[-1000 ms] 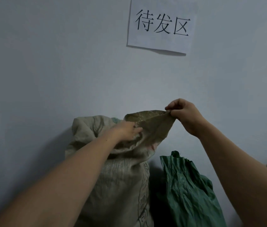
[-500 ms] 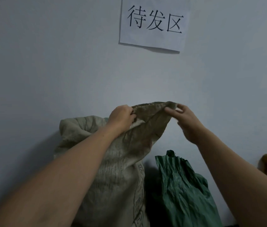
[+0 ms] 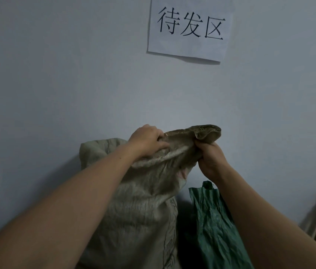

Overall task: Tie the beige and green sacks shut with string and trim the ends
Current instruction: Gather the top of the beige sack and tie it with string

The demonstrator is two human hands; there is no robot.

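- My left grip [image 3: 147, 141] and right grip [image 3: 210, 159] each clutch a bunched fold at the mouth of the tall beige woven sack [image 3: 139, 210], gathering it into a neck for string, I judge.
- That sack stands against the pale wall [image 3: 56, 74], just beside the crumpled green woven plastic sack [image 3: 213, 226] on my right.
- Count: two sacks, two grips, one white paper sign [image 3: 190, 28]; no string in view.
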